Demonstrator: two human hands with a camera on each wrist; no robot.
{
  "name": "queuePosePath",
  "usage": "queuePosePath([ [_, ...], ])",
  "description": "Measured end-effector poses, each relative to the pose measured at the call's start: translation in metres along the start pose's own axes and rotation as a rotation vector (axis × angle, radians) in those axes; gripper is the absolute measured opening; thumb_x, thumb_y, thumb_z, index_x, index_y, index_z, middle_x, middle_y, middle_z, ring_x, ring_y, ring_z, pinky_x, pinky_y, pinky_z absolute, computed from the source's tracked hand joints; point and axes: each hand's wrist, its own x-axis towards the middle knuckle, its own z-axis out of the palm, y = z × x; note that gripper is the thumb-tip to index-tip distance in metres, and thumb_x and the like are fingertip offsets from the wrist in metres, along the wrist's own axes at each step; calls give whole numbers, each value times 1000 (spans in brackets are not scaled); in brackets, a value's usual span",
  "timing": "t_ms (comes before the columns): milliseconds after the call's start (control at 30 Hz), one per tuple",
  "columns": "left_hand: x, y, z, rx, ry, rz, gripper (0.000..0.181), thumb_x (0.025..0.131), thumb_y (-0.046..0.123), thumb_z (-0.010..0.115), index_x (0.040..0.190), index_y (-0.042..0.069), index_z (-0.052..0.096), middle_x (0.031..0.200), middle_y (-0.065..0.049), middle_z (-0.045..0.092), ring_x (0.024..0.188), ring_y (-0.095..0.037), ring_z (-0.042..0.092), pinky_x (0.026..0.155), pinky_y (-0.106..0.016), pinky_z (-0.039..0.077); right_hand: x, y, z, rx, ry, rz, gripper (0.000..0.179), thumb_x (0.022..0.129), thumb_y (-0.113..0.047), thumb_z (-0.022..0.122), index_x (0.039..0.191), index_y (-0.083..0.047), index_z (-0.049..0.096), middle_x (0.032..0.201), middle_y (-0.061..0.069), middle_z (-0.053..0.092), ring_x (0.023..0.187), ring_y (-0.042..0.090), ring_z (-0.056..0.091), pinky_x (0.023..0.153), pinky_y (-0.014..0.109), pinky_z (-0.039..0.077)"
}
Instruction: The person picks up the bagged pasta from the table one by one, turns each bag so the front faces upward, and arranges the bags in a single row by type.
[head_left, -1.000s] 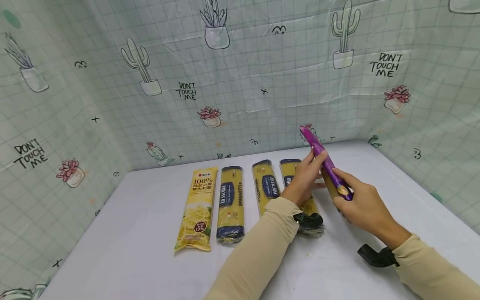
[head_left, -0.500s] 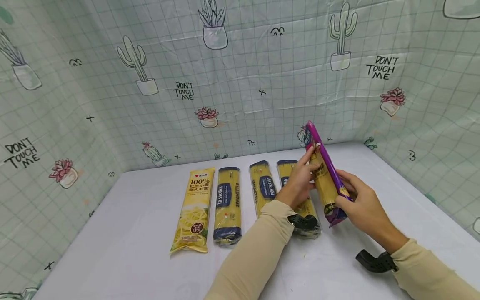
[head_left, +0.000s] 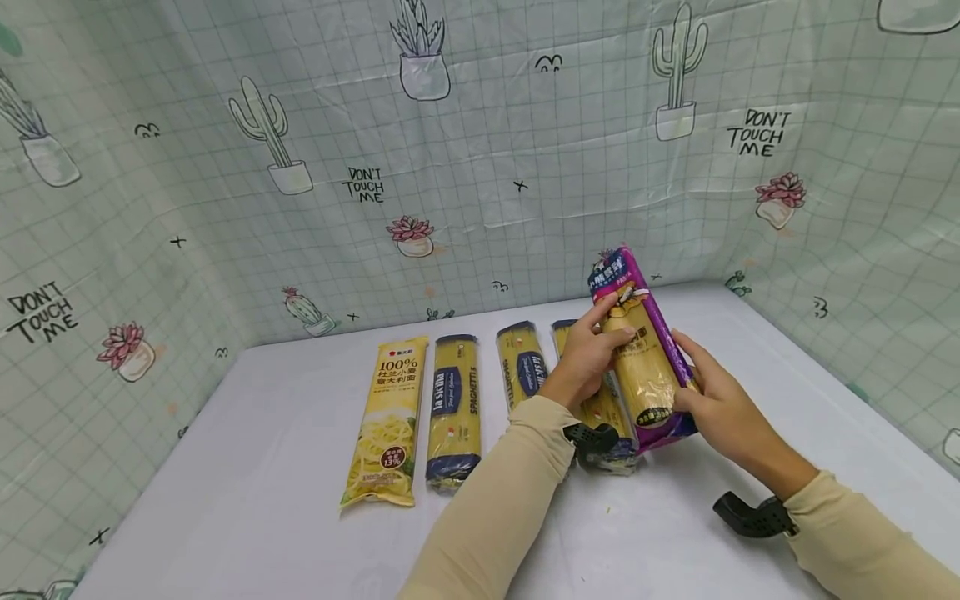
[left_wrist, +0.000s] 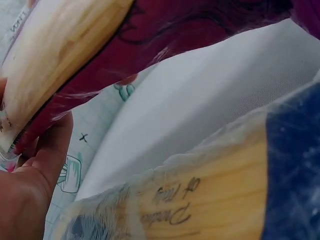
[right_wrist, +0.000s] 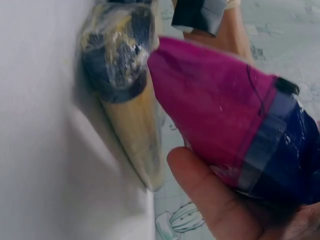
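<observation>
Both hands hold a purple pasta packet (head_left: 647, 367) with a clear window over yellow spaghetti, tilted, its printed front turned up toward the head camera. My left hand (head_left: 588, 354) grips its left edge near the upper part, thumb and forefinger over the front. On the lower right edge, my right hand (head_left: 723, 408) pinches the packet, the thumb on the front. In the left wrist view the packet (left_wrist: 100, 60) spans the top, above a blue-ended spaghetti packet (left_wrist: 220, 185). The right wrist view shows its magenta and blue wrapper (right_wrist: 215, 105) against the right fingers.
On the white table (head_left: 262, 467) lie a yellow noodle packet (head_left: 386, 417) and a blue-banded spaghetti packet (head_left: 455, 408). Two similar packets lie further right, one spaghetti packet (head_left: 522, 358) partly behind the left arm, the other (head_left: 603, 417) under the left hand. A patterned cloth (head_left: 480, 167) hangs behind.
The purple packet has rolled from its narrow edge toward the left, so its windowed front now faces the head camera. Both hands stay on it, the left shifted slightly left.
</observation>
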Motion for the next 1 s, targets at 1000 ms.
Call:
queuePosePath([
  [1000, -1, 9, 5, -97, 75, -100, 53, 92, 8, 61, 143, -1, 49, 101, -9, 69, 83, -22, 69, 67, -29, 55, 6, 0, -14, -79, 88, 158, 80, 101, -26, 64, 159, -2, 15, 135, 36, 50, 94, 12, 63, 72, 27, 57],
])
